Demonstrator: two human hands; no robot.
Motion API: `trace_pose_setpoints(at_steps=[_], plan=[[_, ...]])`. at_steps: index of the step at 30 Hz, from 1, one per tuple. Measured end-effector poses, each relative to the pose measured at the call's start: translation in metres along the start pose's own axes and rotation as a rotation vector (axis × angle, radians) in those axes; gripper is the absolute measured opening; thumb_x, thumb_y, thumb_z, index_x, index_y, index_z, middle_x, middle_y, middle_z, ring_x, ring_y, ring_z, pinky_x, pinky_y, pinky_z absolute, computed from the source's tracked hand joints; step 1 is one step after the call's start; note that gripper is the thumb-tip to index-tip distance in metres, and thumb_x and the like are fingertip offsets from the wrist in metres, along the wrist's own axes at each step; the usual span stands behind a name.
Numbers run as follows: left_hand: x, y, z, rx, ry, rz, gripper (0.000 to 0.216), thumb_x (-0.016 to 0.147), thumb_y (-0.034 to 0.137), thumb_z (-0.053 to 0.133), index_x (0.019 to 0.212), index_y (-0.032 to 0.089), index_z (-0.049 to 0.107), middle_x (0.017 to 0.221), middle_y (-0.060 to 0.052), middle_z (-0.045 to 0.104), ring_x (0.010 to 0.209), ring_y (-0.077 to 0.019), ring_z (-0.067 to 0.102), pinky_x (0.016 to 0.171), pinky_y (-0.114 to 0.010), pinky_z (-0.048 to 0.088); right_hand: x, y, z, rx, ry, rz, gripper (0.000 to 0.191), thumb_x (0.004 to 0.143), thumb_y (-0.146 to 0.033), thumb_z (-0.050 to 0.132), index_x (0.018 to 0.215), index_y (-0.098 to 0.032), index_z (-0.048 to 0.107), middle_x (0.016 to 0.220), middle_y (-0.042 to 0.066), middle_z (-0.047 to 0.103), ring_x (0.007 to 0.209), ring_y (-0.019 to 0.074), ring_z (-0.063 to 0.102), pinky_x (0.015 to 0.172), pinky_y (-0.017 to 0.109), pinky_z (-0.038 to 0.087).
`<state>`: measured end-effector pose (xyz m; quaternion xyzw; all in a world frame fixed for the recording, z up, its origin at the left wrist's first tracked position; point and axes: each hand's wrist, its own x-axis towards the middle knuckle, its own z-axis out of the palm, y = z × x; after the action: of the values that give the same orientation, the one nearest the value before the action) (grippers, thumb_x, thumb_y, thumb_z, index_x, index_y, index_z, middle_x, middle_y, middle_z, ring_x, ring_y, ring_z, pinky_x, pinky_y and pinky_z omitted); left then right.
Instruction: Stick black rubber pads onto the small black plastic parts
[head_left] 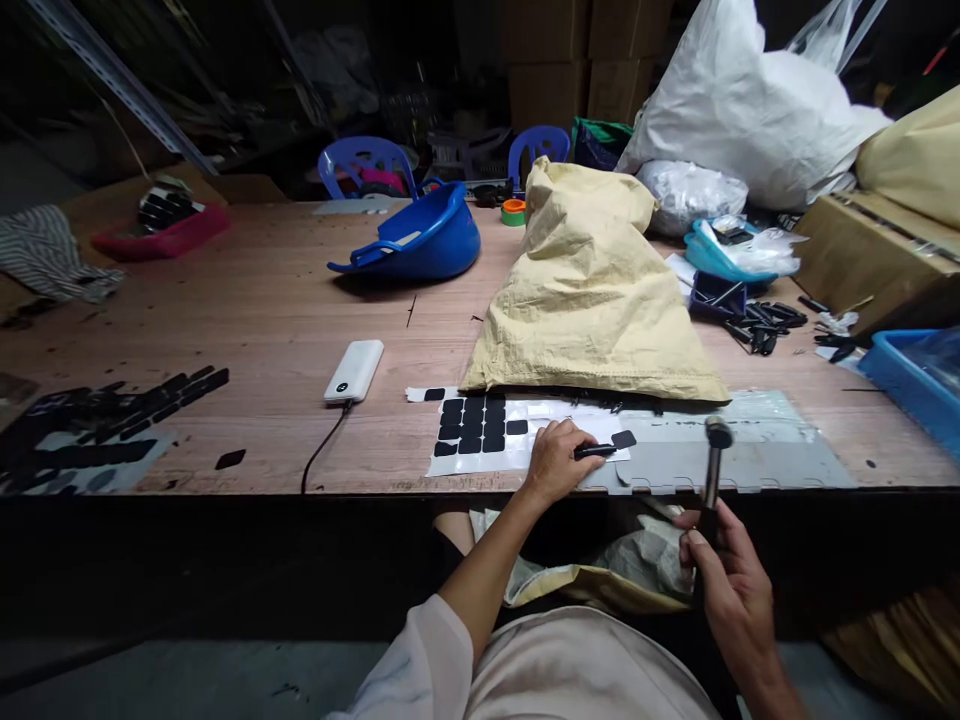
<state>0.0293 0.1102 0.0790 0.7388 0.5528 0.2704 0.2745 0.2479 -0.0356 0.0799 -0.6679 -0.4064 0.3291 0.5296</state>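
My left hand [553, 462] rests at the table's front edge, fingers closed on a slim black rod-shaped piece [595, 451] that points right. Just beyond its tip lies a small black rounded square [623, 439]. Left of that hand, a white backing sheet [466, 463] carries rows of black rounded-square stickers [472, 425]. In my right hand [731, 585], a small hammer [709, 490] is gripped by its dark handle, metal head up, in front of the table edge. A clear grey mat [739, 455] lies on the table beyond it.
A large cream sack [592, 290] stands just behind the sheet. Left of it are a white power bank [355, 371] with a cable and a blue basin [439, 235]. Black strips [150, 410] lie far left. Black parts [765, 325] and a blue tray [915, 385] sit at right.
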Motion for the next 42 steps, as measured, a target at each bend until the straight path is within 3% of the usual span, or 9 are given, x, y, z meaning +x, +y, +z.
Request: trace_pose_setpoints(at_steps=[4, 6, 10, 12, 14, 18, 22, 38, 42], plan=[[-0.001, 0.000, 0.000, -0.025, 0.023, -0.007, 0.029, 0.075, 0.029, 0.094, 0.100, 0.024, 0.081, 0.099, -0.003, 0.074, 0.102, -0.0253, 0.064, 0.094, -0.038, 0.048, -0.009, 0.005, 0.011, -0.112, -0.125, -0.066, 0.056, 0.088, -0.055, 0.071, 0.135, -0.025, 0.072, 0.133, 0.010, 0.073, 0.123, 0.0279, 0.066, 0.106, 0.040, 0.056], [-0.001, 0.001, 0.000, -0.027, 0.014, -0.003, 0.025, 0.075, 0.029, 0.093, 0.097, 0.025, 0.081, 0.097, -0.003, 0.074, 0.102, -0.0250, 0.063, 0.094, -0.038, 0.047, -0.014, 0.008, 0.020, -0.116, -0.186, -0.061, 0.055, 0.089, -0.056, 0.070, 0.135, -0.026, 0.073, 0.141, 0.011, 0.069, 0.131, 0.0298, 0.063, 0.110, 0.043, 0.054], [-0.001, 0.001, -0.003, -0.016, -0.019, -0.013, 0.020, 0.079, 0.030, 0.091, 0.096, 0.027, 0.081, 0.097, -0.002, 0.073, 0.104, -0.0247, 0.062, 0.095, -0.038, 0.045, -0.024, 0.011, 0.031, -0.075, -0.331, 0.062, 0.064, 0.093, -0.058, 0.064, 0.149, -0.026, 0.063, 0.125, 0.011, 0.075, 0.095, 0.0235, 0.072, 0.080, 0.036, 0.063], [0.000, 0.002, -0.003, -0.007, -0.027, -0.025, 0.020, 0.079, 0.029, 0.091, 0.096, 0.027, 0.081, 0.097, -0.001, 0.073, 0.104, -0.0244, 0.062, 0.094, -0.038, 0.045, -0.028, 0.012, 0.034, -0.035, -0.403, 0.131, 0.070, 0.097, -0.059, 0.059, 0.158, -0.025, 0.052, 0.105, 0.008, 0.076, 0.066, 0.0167, 0.064, 0.058, 0.030, 0.057], [0.000, 0.002, -0.004, -0.003, -0.033, -0.030, 0.021, 0.078, 0.028, 0.092, 0.095, 0.026, 0.081, 0.097, -0.001, 0.073, 0.104, -0.0242, 0.062, 0.093, -0.038, 0.044, -0.031, 0.012, 0.034, -0.029, -0.430, 0.124, 0.071, 0.099, -0.057, 0.056, 0.161, -0.023, 0.048, 0.095, 0.006, 0.074, 0.057, 0.0141, 0.058, 0.053, 0.028, 0.053], [0.000, 0.003, -0.005, -0.023, -0.040, -0.042, 0.020, 0.076, 0.026, 0.093, 0.091, 0.025, 0.081, 0.097, -0.001, 0.074, 0.102, -0.0240, 0.063, 0.092, -0.038, 0.044, -0.030, 0.011, 0.035, -0.157, -0.358, -0.098, 0.059, 0.101, -0.048, 0.057, 0.154, -0.022, 0.057, 0.111, 0.009, 0.078, 0.088, 0.0189, 0.073, 0.085, 0.032, 0.063], [0.000, 0.003, -0.005, -0.049, -0.025, -0.051, 0.018, 0.075, 0.024, 0.093, 0.088, 0.025, 0.080, 0.094, -0.001, 0.074, 0.101, -0.0237, 0.063, 0.093, -0.038, 0.044, -0.027, 0.016, 0.038, -0.257, -0.306, -0.265, 0.055, 0.102, -0.041, 0.055, 0.154, -0.024, 0.058, 0.143, 0.010, 0.070, 0.125, 0.0240, 0.070, 0.109, 0.039, 0.057], [0.001, 0.005, -0.004, -0.041, -0.011, -0.066, 0.017, 0.073, 0.024, 0.094, 0.085, 0.024, 0.082, 0.092, -0.002, 0.074, 0.101, -0.0241, 0.064, 0.093, -0.038, 0.046, -0.025, 0.020, 0.033, -0.295, -0.300, -0.125, 0.057, 0.099, -0.048, 0.056, 0.151, -0.024, 0.060, 0.151, 0.010, 0.064, 0.142, 0.0270, 0.058, 0.121, 0.046, 0.048], [-0.002, 0.004, -0.002, -0.018, 0.010, -0.031, 0.018, 0.073, 0.026, 0.093, 0.087, 0.024, 0.082, 0.092, -0.003, 0.074, 0.100, -0.0250, 0.063, 0.092, -0.039, 0.047, -0.018, 0.009, 0.029, -0.251, -0.140, -0.072, 0.062, 0.095, -0.053, 0.061, 0.151, -0.024, 0.061, 0.149, 0.011, 0.065, 0.137, 0.0280, 0.060, 0.113, 0.042, 0.053]])
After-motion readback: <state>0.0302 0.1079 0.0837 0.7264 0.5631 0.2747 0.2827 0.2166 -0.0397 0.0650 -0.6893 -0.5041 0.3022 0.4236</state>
